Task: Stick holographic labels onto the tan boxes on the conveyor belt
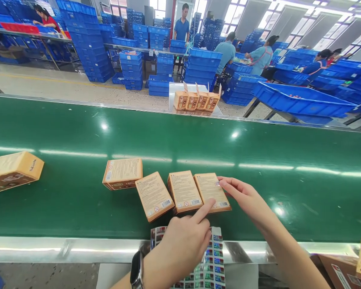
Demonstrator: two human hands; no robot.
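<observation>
On the green belt (258, 192) lie 4 flat tan boxes close to the near edge, with a 5th larger box (13, 170) well apart at the far left. The left hand (180, 245), with a dark watch (136, 269) on its wrist, points its forefinger onto the near edge of the rightmost box (211, 192); its other fingers are curled in and it grips nothing. The right hand (248, 198) is open, fingers loosely stretched, its fingertips touching the right edge of that same box near a small sticker at the top corner. Just to the left lie the middle box (184, 191) and another box (153, 196), side by side and nearly touching, each tilted a little; a 4th box (122, 173) sits slightly farther back and apart. Under the left hand, on the metal rim of the belt, lies a sheet of small shiny stickers (212, 263). Beyond the belt, 4 opened cartons (196, 100) stand in a row on a small table, with blue crates (301, 100) and people at work behind.
</observation>
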